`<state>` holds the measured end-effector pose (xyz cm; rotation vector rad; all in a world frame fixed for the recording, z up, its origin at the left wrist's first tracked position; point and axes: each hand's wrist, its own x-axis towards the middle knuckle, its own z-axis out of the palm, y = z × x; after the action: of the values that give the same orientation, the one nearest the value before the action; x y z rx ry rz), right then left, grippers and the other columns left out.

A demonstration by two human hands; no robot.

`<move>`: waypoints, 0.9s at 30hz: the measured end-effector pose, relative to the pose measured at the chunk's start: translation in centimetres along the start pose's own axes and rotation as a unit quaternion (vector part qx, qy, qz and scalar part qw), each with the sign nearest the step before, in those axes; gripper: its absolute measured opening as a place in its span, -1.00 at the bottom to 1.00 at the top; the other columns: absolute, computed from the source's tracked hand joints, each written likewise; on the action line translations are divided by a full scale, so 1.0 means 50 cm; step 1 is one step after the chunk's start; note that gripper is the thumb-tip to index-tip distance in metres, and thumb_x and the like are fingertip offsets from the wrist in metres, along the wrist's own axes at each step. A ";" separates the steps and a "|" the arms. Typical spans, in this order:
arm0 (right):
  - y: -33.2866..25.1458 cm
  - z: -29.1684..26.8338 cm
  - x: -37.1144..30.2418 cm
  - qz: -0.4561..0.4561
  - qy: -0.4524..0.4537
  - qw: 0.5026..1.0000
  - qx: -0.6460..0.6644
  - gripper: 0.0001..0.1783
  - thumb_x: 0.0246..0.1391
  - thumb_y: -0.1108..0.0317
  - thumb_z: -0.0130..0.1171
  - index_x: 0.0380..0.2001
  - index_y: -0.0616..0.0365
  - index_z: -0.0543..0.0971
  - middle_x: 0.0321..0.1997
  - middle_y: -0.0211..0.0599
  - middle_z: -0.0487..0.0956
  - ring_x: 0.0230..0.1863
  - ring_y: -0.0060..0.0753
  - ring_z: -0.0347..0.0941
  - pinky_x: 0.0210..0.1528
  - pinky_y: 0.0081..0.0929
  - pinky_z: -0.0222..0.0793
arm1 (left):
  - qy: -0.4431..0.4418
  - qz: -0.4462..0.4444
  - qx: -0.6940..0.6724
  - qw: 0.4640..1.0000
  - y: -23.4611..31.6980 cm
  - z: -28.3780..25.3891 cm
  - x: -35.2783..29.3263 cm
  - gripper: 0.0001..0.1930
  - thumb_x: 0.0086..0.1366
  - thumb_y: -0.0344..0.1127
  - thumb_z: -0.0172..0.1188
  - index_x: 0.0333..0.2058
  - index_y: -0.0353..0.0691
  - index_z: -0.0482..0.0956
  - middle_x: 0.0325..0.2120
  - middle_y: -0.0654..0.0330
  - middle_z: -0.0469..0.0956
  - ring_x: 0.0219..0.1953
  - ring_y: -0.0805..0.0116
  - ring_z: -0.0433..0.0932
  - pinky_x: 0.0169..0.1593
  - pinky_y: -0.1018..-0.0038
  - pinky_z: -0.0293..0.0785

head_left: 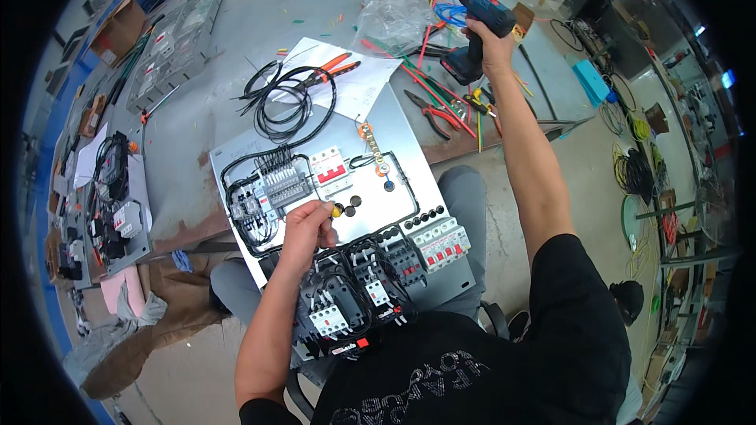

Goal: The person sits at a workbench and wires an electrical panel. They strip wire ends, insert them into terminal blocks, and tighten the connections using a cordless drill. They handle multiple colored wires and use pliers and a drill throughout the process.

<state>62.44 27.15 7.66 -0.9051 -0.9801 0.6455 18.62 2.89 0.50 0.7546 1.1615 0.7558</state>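
Observation:
At the far right, my right hand (494, 49) is wrapped round the grip of a cordless drill (482, 12), held up over the table with its bit pointing up and left. My left hand (307, 232) is closed in a pinch over a metal mounting plate (370, 224). A small yellow round piece (338, 210) shows at its fingertips; whether they grip it cannot be made out. Dark round caps (352, 205) lie just right of it. The plate carries a red-switched circuit breaker (328, 167), a terminal block (286, 186), contactors (329, 319) and a row of smaller breakers (441, 249).
Beyond the plate's far edge lie a coil of black cable (295, 106), orange-handled pliers (327, 71) and paper (370, 79). Red-handled pliers (441, 120), screwdrivers (479, 102) and a plastic bag (396, 20) rest on the table. Another wired panel (118, 197) stands at the left.

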 end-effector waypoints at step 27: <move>-0.088 0.233 -0.590 0.293 -0.448 0.819 -0.209 -0.66 0.21 0.20 0.35 -0.18 0.32 0.72 -0.40 -0.29 0.71 -0.47 -0.57 0.62 -0.42 -0.56 0.53 | -0.015 0.004 0.044 0.999 -0.010 -0.010 0.008 -0.74 0.47 -0.14 0.24 -0.29 -0.23 0.63 -0.45 0.31 0.58 -0.46 0.53 0.60 -0.35 0.52 0.64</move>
<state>39.58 5.38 2.27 -1.3485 -1.7491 1.5062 18.28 3.01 -0.24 0.8420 1.1707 0.7010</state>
